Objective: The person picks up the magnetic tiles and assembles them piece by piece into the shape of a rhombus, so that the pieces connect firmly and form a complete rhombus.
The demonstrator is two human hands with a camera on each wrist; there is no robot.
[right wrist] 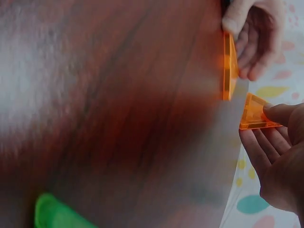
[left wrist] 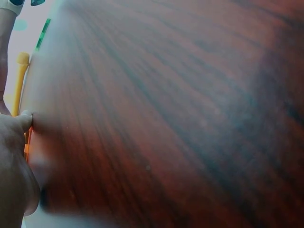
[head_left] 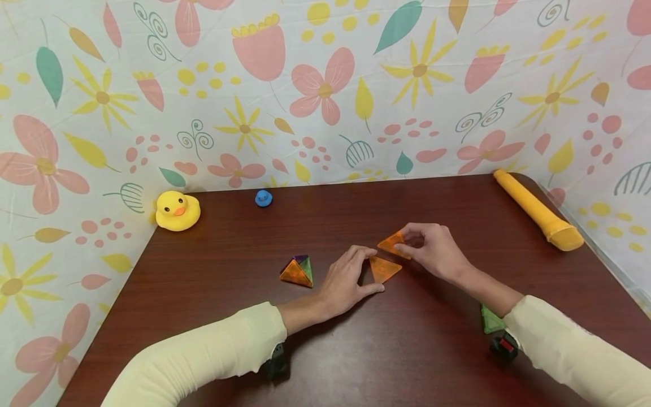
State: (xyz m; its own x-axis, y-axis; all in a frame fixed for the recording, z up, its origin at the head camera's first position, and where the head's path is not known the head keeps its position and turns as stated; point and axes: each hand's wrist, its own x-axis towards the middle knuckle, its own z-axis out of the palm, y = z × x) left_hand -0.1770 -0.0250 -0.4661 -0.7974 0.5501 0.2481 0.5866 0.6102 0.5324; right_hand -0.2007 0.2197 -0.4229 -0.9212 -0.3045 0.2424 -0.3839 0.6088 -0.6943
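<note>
In the head view, my right hand (head_left: 432, 249) pinches an orange triangular magnetic tile (head_left: 390, 243) between thumb and fingers. The right wrist view shows this tile (right wrist: 256, 113) tilted above the tabletop, thumb on one face and fingers behind. A second orange triangular magnetic tile (head_left: 385, 269) lies on the table just below it. My left hand (head_left: 343, 280) holds that lower tile along its left side, thumb at the near corner and fingertips at the far one. Left of this hand stands a small pyramid of magnetic tiles (head_left: 297, 272) with orange, green and purple faces.
A green tile (head_left: 491, 320) lies partly hidden under the right forearm. Toward the back of the brown table (head_left: 224, 237) are a yellow rubber duck (head_left: 178, 211) and a small blue duck (head_left: 263, 198). A yellow microphone-shaped object (head_left: 539, 209) lies along the right edge, by the flowered cloth.
</note>
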